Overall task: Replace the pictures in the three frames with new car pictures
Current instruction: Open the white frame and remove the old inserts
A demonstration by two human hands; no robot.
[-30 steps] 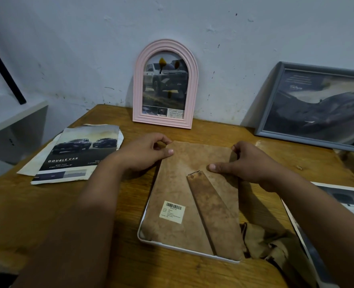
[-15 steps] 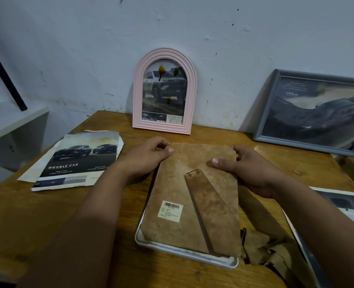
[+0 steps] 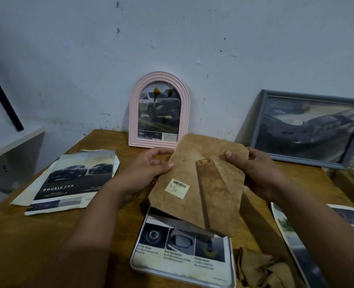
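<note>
A white frame (image 3: 135, 265) lies face down on the wooden table (image 3: 47, 235), and the printed car page (image 3: 180, 254) inside it shows. Above it I hold the brown backing board (image 3: 203, 179), with its stand strip and barcode label, tilted up at its far end. My left hand (image 3: 149, 169) grips the board's left edge and my right hand (image 3: 253, 167) grips its right edge. A pink arched frame (image 3: 184, 104) with a truck picture leans on the wall. A grey frame (image 3: 261, 115) with a dark car picture leans at the right.
A loose car brochure page (image 3: 74, 181) marked "Double Cab" lies on the left of the table over another sheet. More car pages (image 3: 292, 238) lie at the right edge. A crumpled brown cloth (image 3: 261, 271) sits beside the white frame. A white shelf (image 3: 10, 140) stands left.
Both hands have lifted the backing board off the white frame and tilted it up, uncovering the printed page inside. The camera has tipped upward.
</note>
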